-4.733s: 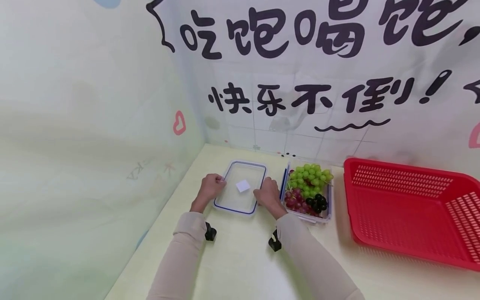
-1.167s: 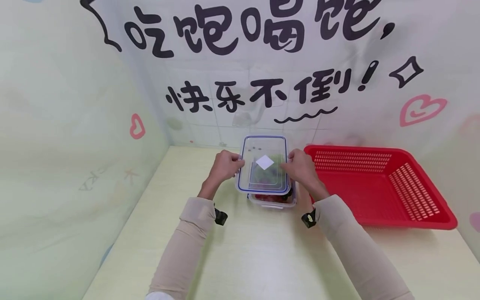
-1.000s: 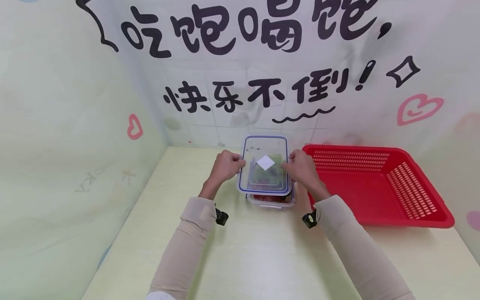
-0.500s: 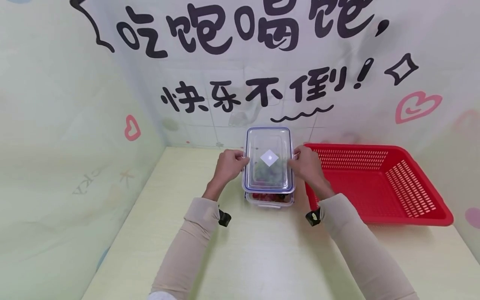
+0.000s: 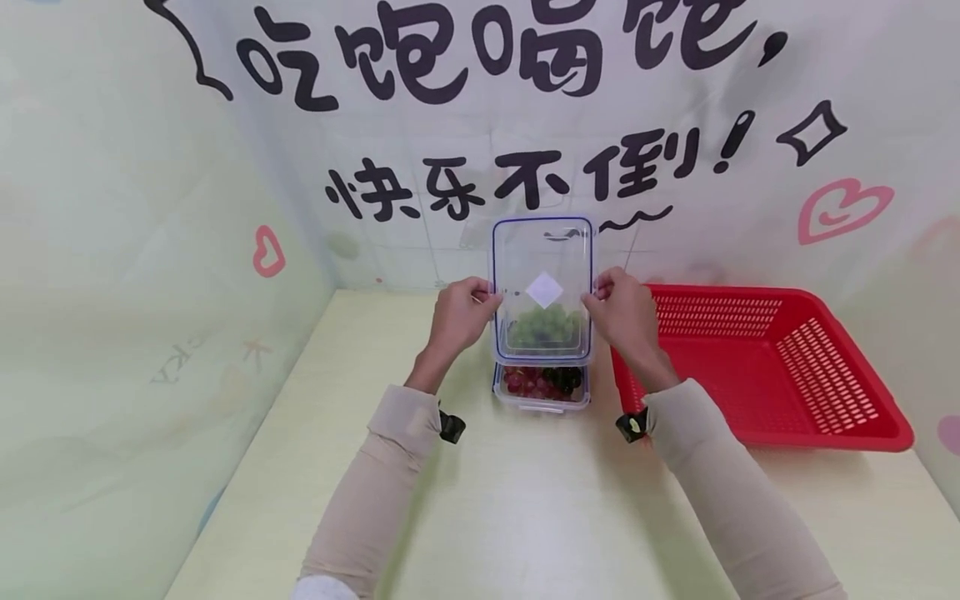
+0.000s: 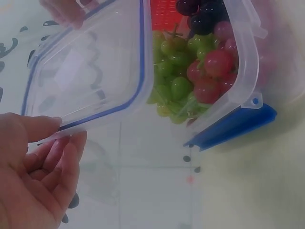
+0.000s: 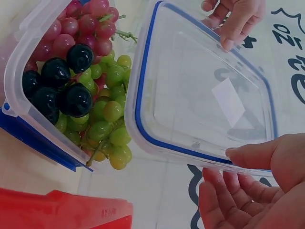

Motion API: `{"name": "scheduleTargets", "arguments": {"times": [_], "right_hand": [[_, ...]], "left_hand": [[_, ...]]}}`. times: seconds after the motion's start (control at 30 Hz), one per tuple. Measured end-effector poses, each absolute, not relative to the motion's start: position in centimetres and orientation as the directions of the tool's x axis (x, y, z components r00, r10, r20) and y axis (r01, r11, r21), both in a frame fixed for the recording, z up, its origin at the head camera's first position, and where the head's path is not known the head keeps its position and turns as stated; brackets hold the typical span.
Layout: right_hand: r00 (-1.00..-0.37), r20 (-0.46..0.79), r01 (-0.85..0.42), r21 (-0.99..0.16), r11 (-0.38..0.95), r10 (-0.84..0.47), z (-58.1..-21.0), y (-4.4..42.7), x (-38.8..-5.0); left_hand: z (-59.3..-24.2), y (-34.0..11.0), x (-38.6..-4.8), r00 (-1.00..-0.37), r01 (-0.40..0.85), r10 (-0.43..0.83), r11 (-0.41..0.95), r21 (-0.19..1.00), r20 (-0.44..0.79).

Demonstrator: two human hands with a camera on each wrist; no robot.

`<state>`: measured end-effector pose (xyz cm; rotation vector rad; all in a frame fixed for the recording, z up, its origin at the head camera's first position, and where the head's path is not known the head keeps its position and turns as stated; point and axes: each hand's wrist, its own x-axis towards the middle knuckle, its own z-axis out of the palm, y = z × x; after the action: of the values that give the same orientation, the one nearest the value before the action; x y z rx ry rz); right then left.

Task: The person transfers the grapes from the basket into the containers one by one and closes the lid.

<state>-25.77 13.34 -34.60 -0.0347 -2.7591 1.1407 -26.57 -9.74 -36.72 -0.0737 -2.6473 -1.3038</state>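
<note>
A clear plastic lid with a blue seal and a white label is held tilted up above a clear food container. My left hand pinches the lid's left edge between thumb and fingers. On the opposite edge, my right hand pinches it the same way. Inside the container lie green grapes, red grapes and black grapes. In the head view the green ones show through the lid. A blue side clip hangs unfastened from the container in the left wrist view.
To the right of the container stands a red plastic basket with slotted sides. A pale table carries everything. Behind it rises a printed wall covering with large black characters.
Earlier the lid lay on the table left of the container. Both hands have carried it over the container, and in the last second they raised it and tilted it more upright.
</note>
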Motion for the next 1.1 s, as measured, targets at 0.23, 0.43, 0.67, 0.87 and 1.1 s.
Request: {"name": "scheduleTargets", "arguments": {"times": [0.23, 0.43, 0.67, 0.87, 1.1], "right_hand": [[-0.972, 0.213, -0.077, -0.693, 0.717, 0.102, -33.9, 13.7, -25.8], [-0.944, 0.312, -0.149, -0.690, 0.708, 0.105, -33.4, 14.0, -25.7], [-0.914, 0.394, -0.189, -0.626, 0.757, 0.097, -33.3, 14.4, -25.6], [-0.941, 0.339, -0.253, -0.658, 0.710, -0.021, -33.8, 15.3, -25.7], [-0.992, -0.011, -0.050, -0.872, 0.486, -0.122, -34.4, 16.5, -26.1]], "left_hand": [[-36.2, -9.5, -26.6, -0.972, 0.174, -0.024, 0.594, 0.786, 0.233], [-35.8, -9.3, -26.6, -0.958, 0.228, -0.007, 0.582, 0.780, 0.286], [-35.6, -9.1, -26.5, -0.920, 0.339, 0.024, 0.550, 0.763, 0.392], [-36.6, -9.1, -26.8, -0.876, 0.420, 0.020, 0.524, 0.741, 0.482], [-38.8, -9.2, -27.5, -0.856, 0.465, 0.040, 0.495, 0.734, 0.515]]}}
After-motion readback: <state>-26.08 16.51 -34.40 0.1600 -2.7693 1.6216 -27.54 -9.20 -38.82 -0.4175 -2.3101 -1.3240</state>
